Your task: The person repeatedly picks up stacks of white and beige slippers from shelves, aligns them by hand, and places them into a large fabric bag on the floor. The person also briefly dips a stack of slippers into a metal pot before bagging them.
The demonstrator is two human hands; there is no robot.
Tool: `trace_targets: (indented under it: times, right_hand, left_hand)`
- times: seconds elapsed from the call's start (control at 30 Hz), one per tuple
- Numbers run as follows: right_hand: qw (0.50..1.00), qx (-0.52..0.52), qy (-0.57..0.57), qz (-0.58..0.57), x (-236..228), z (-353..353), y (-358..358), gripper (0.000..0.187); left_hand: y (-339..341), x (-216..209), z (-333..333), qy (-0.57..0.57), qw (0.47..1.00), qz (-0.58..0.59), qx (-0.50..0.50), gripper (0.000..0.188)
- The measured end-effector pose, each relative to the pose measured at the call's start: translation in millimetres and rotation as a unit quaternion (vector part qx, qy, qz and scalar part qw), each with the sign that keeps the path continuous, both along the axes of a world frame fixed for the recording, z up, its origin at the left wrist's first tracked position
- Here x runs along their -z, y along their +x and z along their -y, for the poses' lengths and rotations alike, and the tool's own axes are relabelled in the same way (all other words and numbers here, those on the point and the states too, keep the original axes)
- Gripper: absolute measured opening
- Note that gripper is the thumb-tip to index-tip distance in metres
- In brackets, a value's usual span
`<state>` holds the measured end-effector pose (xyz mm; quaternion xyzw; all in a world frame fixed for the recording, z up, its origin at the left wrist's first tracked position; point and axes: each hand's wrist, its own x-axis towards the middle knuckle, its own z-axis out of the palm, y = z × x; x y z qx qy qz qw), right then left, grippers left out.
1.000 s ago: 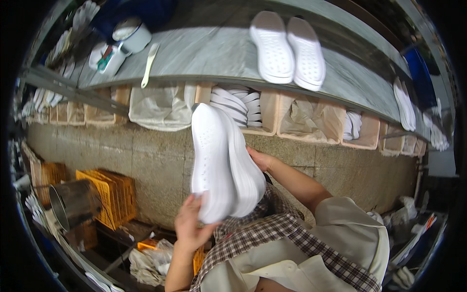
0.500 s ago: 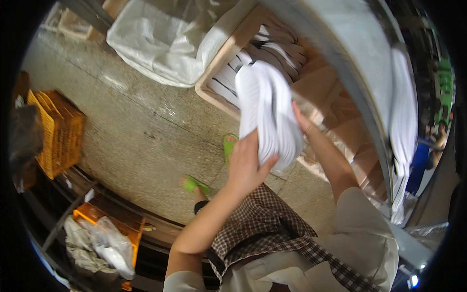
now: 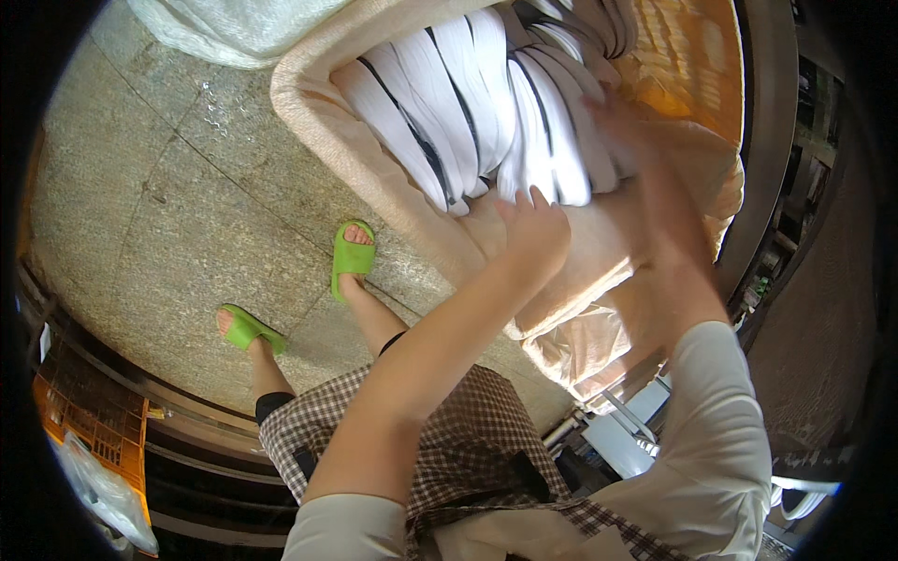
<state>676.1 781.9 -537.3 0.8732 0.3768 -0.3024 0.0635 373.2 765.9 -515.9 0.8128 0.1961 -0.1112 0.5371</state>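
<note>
White bundles of flat strips (image 3: 472,93), some with dark bands along them, lie side by side in a cloth-lined bin (image 3: 351,173). My left hand (image 3: 541,232) is at the near end of a white bundle (image 3: 543,159), its fingertips close to or touching it and spread a little apart. Further right, my right hand (image 3: 617,131) is over the side of the bundles next to the lining. Motion smears its fingers, so its grip does not show. More dark-and-white bundles (image 3: 585,23) lie at the bin's far end.
A white woven sack (image 3: 234,28) stands beside the bin at the far left. My feet, in green slippers (image 3: 354,262), stand on the stone floor (image 3: 168,234). At the lower left are an orange crate (image 3: 89,416) and a clear plastic bag (image 3: 108,496).
The white bundle held between both hands has gone down among the others in the bin. My hands are now lower over the bin, and the view has shifted closer to it.
</note>
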Motion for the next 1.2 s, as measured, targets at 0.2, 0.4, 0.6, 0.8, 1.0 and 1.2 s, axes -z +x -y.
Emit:
trace_targets:
  times: [0.2,0.4,0.6,0.8,1.0,1.2]
  right_hand:
    - [0.989,-0.042,0.064,0.126,25.4,12.7,-28.6,0.073]
    - [0.959,0.155,0.171,0.162,45.8,-10.6,-68.5,0.067]
    - [0.93,0.158,0.268,0.198,82.5,16.1,-80.5,0.05]
    - [0.943,0.119,0.158,0.267,63.4,7.2,-80.7,0.057]
    - [0.913,0.269,0.18,0.248,84.0,-11.1,-136.4,0.076]
    - [0.946,0.186,0.1,0.247,56.8,-11.9,-126.7,0.079]
  left_hand:
    - [-67.5,-24.6,17.8,-0.075,0.983,0.159,-0.053,0.035]
    - [-123.2,-47.6,0.2,-0.12,0.956,0.219,-0.152,0.036]
    - [-143.3,-59.4,2.5,-0.194,0.916,0.249,-0.247,0.036]
    - [-170.5,-60.0,-7.6,-0.188,0.934,0.192,-0.233,0.031]
    - [-224.3,-50.9,-20.7,-0.148,0.943,0.085,-0.285,0.027]
    - [-283.4,-71.5,-43.2,-0.114,0.936,0.039,-0.33,0.025]
